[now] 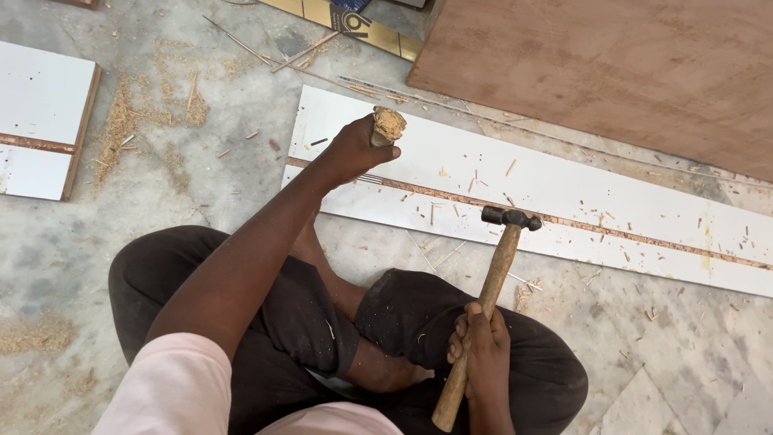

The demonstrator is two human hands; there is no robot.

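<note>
From the head camera, looking straight down: the person sits cross-legged on the concrete floor, and the left hand is clenched round a chisel, its battered wooden handle end up, standing on the long white laminated board right at the brown groove that runs along it. The right hand grips the wooden handle of a hammer low down, the dark head hanging above the board, well apart from the chisel. Risks, as I judge them: held that far down the handle, a swing could glance off the mushroomed chisel top and catch the left knuckles, or the blade could skid on the smooth laminate and scar the white face. Wood chips and sawdust scattered round could also let the board shift. The chisel's blade and tip are hidden under the fist, so where exactly it bites is unclear. A brown plywood sheet and a second white panel are cut off at the frame edges.
</note>
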